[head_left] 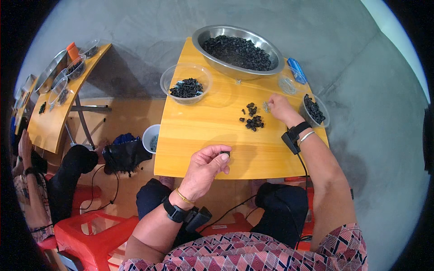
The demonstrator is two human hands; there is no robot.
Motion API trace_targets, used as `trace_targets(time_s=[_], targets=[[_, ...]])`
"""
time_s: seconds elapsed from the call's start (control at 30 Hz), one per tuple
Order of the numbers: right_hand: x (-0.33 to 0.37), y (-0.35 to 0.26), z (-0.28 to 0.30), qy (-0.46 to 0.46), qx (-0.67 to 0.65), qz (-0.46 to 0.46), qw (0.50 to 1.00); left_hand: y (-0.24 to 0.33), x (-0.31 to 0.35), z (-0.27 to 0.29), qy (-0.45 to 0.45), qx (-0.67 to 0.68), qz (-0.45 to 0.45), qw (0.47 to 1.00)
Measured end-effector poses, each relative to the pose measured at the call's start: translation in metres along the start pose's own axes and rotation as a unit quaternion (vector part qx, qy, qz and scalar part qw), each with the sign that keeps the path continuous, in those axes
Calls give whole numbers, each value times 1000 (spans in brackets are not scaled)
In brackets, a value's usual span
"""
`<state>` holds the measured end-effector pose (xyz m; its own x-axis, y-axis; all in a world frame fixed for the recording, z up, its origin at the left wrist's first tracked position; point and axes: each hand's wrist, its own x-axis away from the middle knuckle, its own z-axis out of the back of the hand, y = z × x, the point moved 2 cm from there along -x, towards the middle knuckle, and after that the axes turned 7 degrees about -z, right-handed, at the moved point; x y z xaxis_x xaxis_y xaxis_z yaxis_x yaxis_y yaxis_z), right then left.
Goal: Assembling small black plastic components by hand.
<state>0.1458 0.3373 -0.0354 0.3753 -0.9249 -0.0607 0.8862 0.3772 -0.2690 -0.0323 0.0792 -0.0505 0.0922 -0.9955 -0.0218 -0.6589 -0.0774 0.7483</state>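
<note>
My left hand is raised over the near edge of the yellow table, pinching a small black plastic part between thumb and forefinger. Farther right, my right hand reaches down to the tabletop with its fingers drawn together. Its fingertips are at a little pile of small shiny metal pieces; whether one is between them is hidden. Just left of that pile lie several loose black parts. To the right of my right hand, a clear tub holds more black parts.
A big steel basin of black parts stands at the table's far side. Left of it is a clear bowl with black pieces. A blue box lies far right. A white bucket and another person's table are leftward.
</note>
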Motion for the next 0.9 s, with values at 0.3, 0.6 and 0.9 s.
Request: trace_targets(time_s=[0.3, 0.6, 0.9], targets=[[8, 1, 9, 74, -59, -5, 995, -7, -3, 1, -7, 10, -14, 1000], [101, -59, 42, -121, -397, 32, 909, -6, -5, -1, -11, 112, -10, 994], [159, -118, 27, -125, -466, 103, 870, -7, -7, 2, -43, 199, -16, 979]])
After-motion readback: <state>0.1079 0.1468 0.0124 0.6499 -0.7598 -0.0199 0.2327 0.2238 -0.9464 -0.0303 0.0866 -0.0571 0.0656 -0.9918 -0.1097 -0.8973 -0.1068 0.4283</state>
